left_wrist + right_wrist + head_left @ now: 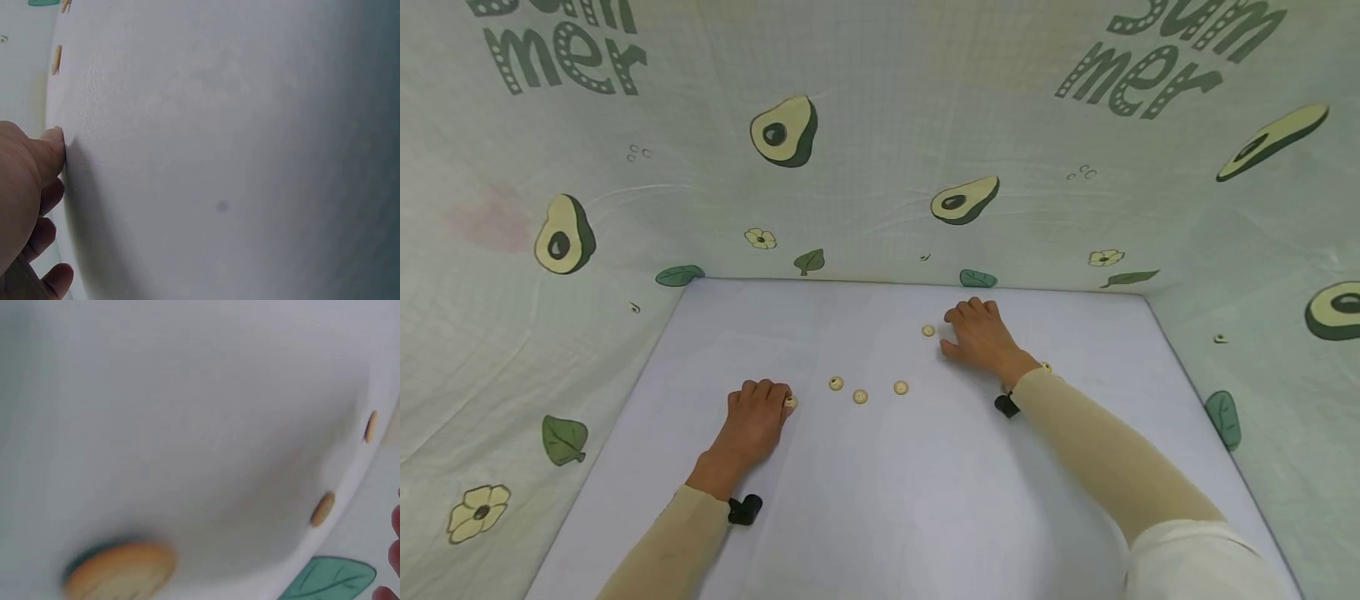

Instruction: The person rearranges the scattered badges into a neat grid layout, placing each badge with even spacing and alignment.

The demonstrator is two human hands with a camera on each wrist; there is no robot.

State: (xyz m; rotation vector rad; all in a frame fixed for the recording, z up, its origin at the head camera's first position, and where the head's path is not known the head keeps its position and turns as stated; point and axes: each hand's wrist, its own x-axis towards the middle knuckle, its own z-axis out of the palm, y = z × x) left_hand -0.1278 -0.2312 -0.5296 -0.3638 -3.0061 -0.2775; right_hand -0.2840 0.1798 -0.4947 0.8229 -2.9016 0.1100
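Note:
Several small tan buttons lie on the white table point(880, 500). My left hand point(752, 417) rests knuckles up with its fingers curled, and one button point(789, 402) sits pinched at its thumb side. In the left wrist view the thumb point(50, 150) presses its tip onto the table. Three buttons point(860, 397) lie in a loose row just right of that hand. My right hand point(981, 333) lies palm down with relaxed fingers and holds nothing. Another button point(928, 331) lies just left of its fingertips. The right wrist view shows a blurred button point(119, 572) up close.
Cloth walls printed with avocados point(782, 129) and leaves enclose the table on the left, back and right. One more button point(1046, 367) peeks out beside the right wrist. Black camera mounts point(745, 508) sit on both wrists. Two far buttons point(323, 508) lie near the table edge.

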